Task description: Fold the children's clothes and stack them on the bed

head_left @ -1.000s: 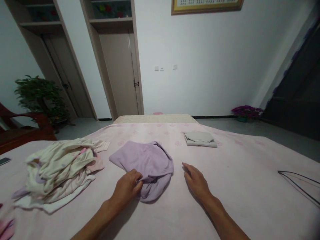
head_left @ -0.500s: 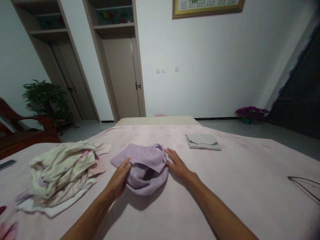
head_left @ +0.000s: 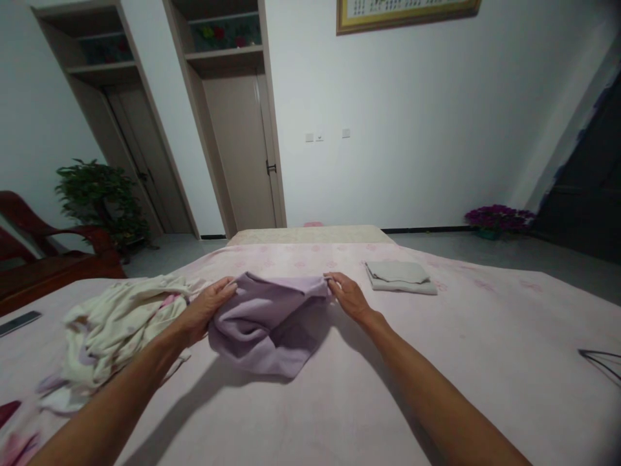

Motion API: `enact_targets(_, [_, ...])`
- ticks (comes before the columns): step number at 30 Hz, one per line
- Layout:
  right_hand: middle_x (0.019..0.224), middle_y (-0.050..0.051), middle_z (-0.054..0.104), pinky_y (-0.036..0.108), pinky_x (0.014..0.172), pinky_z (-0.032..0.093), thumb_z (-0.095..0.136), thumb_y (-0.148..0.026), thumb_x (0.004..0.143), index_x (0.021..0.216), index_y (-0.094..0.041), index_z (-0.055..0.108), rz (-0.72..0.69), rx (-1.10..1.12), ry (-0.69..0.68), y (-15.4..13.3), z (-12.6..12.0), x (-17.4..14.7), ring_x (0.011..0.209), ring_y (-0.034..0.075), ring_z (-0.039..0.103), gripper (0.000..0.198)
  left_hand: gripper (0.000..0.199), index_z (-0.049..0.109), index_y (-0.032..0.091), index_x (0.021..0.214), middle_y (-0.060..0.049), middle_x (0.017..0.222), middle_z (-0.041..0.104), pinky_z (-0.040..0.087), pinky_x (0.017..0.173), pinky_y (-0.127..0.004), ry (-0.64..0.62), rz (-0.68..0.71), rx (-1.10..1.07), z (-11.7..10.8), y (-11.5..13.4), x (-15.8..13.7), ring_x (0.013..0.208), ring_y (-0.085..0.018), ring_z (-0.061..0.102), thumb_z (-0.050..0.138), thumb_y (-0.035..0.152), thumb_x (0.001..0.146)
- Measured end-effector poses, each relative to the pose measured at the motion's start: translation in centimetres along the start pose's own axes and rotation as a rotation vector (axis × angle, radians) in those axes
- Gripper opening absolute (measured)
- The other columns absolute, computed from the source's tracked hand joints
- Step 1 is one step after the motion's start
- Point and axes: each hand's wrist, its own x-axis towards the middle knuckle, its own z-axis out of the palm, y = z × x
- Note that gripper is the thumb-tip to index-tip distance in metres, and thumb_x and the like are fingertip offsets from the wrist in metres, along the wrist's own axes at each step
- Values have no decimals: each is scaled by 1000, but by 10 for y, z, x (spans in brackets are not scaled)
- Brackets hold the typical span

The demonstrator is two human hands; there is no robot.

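A piece of lilac clothing (head_left: 272, 323) is stretched between my two hands, its lower part sagging toward the bed; which garment it is I cannot tell. My left hand (head_left: 212, 304) pinches its upper left edge. At the upper right corner, my right hand (head_left: 345, 292) grips the cloth between thumb and fingers. A folded grey garment (head_left: 402, 275) lies flat beyond my right hand. Left of my left arm sits a crumpled heap of cream and pink clothes (head_left: 123, 323), partly hidden by the forearm.
The pink patterned sheet (head_left: 466, 375) spreads under everything. A phone (head_left: 19, 322) lies at the left edge, a thin black wire-like object (head_left: 601, 360) at the right. A wooden chair (head_left: 63, 265) and a leafy plant (head_left: 99, 200) stand beyond on the left.
The bunched lilac cloth has been lifted and spread wider. My left hand moved up and left; my right hand, earlier with fingers apart beside it, has closed on its corner.
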Motion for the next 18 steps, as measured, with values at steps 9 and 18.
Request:
enact_targets(9, [69, -3, 52, 25, 65, 39, 48, -47, 90, 77, -19, 58, 60, 185, 345, -54, -89, 35, 69, 15, 49, 32, 25, 67, 18, 76, 1, 72, 68, 51, 68, -31, -79, -18, 502, -31, -42, 20, 75, -26, 64, 70, 37, 60])
enact_targets(18, [69, -2, 59, 25, 59, 39, 61, -43, 90, 81, -17, 69, -16, 188, 500, -110, -182, 17, 61, 12, 49, 29, 57, 66, 18, 111, -4, 86, 74, 56, 71, -34, 323, 226, 105, -14, 22, -1, 83, -25, 67, 69, 57, 69])
